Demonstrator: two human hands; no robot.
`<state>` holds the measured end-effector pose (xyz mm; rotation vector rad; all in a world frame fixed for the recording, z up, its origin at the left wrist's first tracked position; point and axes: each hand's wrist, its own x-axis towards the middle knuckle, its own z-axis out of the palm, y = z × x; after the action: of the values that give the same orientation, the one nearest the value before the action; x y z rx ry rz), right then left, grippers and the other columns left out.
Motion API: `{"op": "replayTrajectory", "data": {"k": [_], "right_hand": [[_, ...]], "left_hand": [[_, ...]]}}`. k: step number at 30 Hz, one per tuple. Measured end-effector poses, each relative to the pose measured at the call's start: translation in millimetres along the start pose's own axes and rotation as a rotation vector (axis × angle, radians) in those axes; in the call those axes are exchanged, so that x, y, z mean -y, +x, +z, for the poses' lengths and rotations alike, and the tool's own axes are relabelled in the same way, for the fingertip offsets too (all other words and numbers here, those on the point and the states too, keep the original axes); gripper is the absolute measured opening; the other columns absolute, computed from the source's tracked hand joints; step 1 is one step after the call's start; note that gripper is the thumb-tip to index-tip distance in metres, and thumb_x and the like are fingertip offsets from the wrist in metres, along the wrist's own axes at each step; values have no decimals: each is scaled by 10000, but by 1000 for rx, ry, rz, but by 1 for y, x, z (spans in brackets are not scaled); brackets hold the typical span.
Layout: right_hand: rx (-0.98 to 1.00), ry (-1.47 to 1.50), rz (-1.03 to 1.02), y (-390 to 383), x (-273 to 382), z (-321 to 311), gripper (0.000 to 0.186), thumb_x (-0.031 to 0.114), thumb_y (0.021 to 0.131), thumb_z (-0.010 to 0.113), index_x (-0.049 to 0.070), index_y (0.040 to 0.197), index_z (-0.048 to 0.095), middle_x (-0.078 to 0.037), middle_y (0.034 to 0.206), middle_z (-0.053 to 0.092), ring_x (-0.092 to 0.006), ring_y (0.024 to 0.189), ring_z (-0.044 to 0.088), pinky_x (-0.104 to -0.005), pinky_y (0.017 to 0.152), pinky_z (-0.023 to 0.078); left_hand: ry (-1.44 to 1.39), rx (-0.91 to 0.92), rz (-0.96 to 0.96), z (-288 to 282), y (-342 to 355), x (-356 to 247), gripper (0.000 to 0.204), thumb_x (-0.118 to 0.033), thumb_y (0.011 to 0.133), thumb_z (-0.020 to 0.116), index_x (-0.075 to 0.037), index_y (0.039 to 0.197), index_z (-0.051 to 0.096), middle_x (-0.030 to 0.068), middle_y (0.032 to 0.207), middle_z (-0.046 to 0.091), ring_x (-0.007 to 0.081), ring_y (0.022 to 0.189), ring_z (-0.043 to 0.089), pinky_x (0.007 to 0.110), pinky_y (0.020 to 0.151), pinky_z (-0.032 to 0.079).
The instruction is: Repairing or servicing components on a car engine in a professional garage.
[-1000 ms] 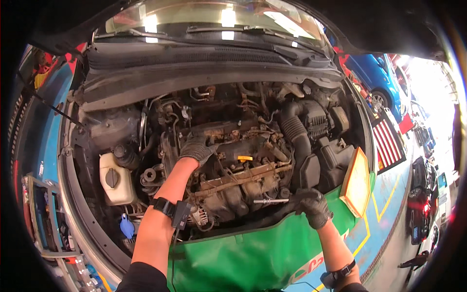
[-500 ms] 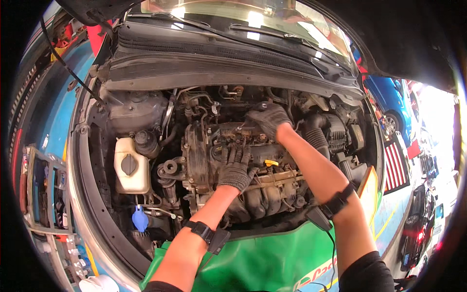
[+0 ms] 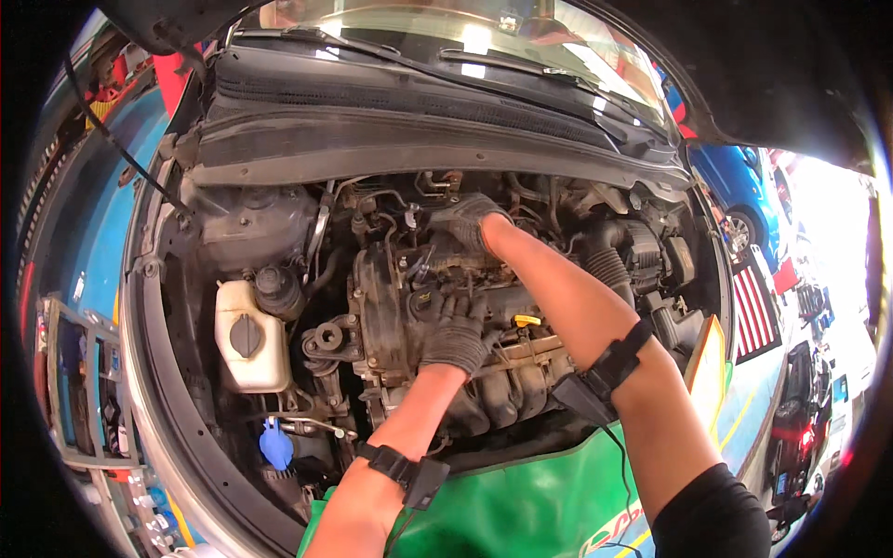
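My left hand, in a dark grey knit glove, lies on the top of the dirty engine, fingers stretched and slightly apart, beside the black oil filler cap. My right hand, gloved alike, is higher, over the rear of the engine top. Its fingers are closed round a ratchet-like tool, mostly hidden, with a short chrome shaft showing below. A yellow dipstick handle is right of my left hand, under my right forearm.
A white reservoir and blue cap are at left, the air intake hose at right. A green fender cover drapes the front, an orange-framed filter on its right. The raised hood overhangs.
My right hand rose from the front edge with the tool, then moved left across the engine's rear. My left hand shifted down onto the engine top, fingers spread. The view shifted.
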<state>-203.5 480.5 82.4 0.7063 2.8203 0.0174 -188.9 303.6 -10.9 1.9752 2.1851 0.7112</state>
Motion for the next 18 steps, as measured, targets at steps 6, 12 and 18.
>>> {"op": "replayTrajectory", "data": {"k": [6,12,18], "right_hand": [[116,90,-86,28,2,-30,380,381,915,531,159,1193,665,-54,1268,640,-242,1108,610,-372,953,460],[77,80,-35,71,27,-25,377,357,862,607,162,1175,688,-61,1256,646,-247,1130,604,-382,974,457],[251,215,135,84,33,-27,493,351,832,628,141,1279,636,-115,1369,568,-273,1246,542,-391,1055,412]], "left_hand": [[72,-212,-411,-31,14,51,672,-411,875,583,-90,1446,429,198,1497,386,375,1391,329,470,1170,234],[301,-44,-200,14,44,113,614,-458,956,414,-121,1469,412,192,1521,353,353,1409,309,483,1158,232],[-43,-238,-263,48,56,154,453,-273,897,618,28,1230,557,252,1246,581,425,1103,564,461,939,454]]}}
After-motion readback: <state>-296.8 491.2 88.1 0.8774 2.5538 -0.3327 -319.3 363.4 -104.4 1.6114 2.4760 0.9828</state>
